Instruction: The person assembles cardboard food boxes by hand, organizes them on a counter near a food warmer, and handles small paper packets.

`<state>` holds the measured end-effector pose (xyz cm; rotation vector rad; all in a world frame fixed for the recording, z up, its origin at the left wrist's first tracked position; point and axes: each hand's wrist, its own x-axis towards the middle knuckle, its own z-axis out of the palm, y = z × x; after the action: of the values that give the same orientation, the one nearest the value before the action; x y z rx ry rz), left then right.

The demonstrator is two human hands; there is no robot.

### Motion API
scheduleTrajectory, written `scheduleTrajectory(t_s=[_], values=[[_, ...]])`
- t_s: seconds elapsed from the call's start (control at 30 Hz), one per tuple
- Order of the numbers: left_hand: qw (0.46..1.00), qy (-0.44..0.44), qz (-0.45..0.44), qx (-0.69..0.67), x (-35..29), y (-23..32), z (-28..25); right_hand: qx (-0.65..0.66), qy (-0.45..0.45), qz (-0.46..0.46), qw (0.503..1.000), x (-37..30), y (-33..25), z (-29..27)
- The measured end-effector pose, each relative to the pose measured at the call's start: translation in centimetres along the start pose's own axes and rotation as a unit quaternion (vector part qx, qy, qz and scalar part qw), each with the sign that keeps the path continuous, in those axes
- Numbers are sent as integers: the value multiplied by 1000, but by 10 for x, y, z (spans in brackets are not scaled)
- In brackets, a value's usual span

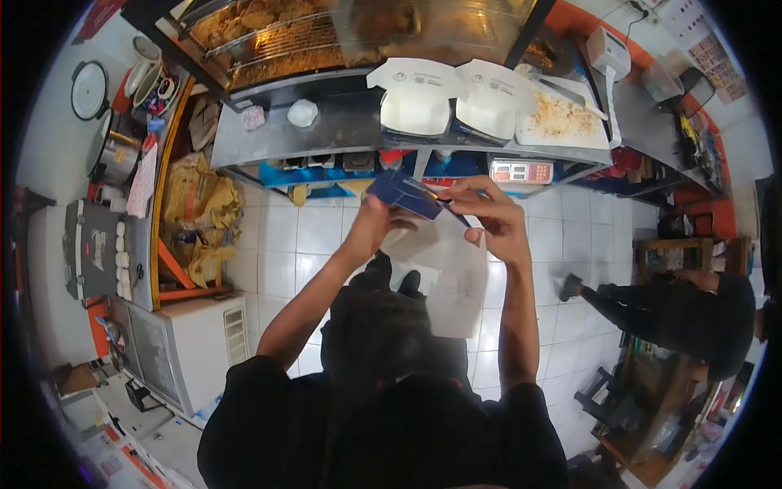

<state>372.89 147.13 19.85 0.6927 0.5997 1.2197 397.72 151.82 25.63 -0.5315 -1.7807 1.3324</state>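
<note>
In front of me, a partly folded food carton is held between my hands, its dark blue outside facing up. A large white flap of the carton hangs down toward my body. My left hand is closed on the carton's left side, thumb on the blue panel and other fingers underneath. My right hand pinches a blue side flap at the right edge. Beyond, two cartons stand side by side on the metal counter, a left carton and a right carton, both with white insides and raised lids.
A cutting board with crumbs and a knife lies at the counter's right. Behind stands a lit display case of fried food. A person in dark clothes is at the right. Crumpled brown paper fills the left shelf.
</note>
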Motion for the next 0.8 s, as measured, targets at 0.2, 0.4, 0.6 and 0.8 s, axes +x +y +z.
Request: scheduleTrajectory(t_s=[0.2, 0.4, 0.6, 0.8], values=[[975, 177, 74, 108, 13, 28, 25, -299, -39, -74, 950, 21, -16, 30], [931, 277, 140, 194, 8, 51, 32, -392, 34, -187, 900, 63, 13, 61], [934, 301, 155, 119, 31, 64, -8, -387, 70, -219, 893, 110, 52, 86], [956, 260, 121, -58, 50, 78, -52, -346, 88, -135, 924, 161, 80, 100]])
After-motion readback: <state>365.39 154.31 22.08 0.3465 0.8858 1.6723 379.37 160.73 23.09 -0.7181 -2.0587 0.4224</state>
